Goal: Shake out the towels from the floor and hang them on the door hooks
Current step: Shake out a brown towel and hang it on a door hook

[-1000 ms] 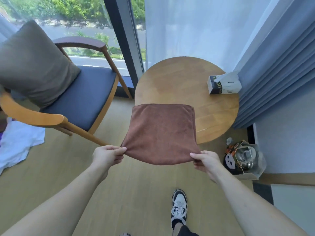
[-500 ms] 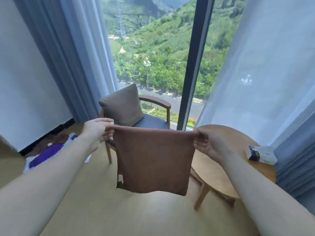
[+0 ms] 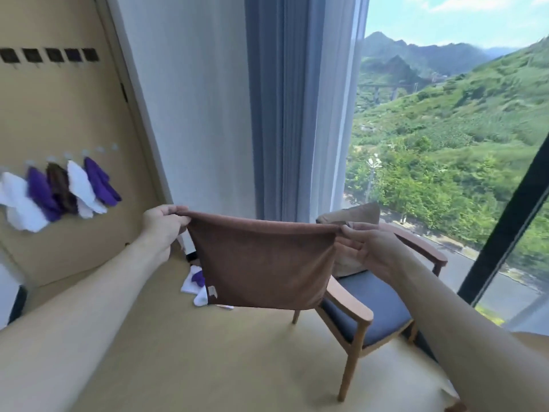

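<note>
Two hands (image 3: 267, 236) pinch a soft, square brown towel (image 3: 263, 263).

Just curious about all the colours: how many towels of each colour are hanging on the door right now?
White towels: 2
Purple towels: 2
Dark brown towel: 1
Total hanging on the door: 5

One brown towel (image 3: 261, 263) held up, five towels hanging on door hooks (image 3: 59, 191), one chair (image 3: 371, 310), two hands (image 3: 162, 223).
</note>
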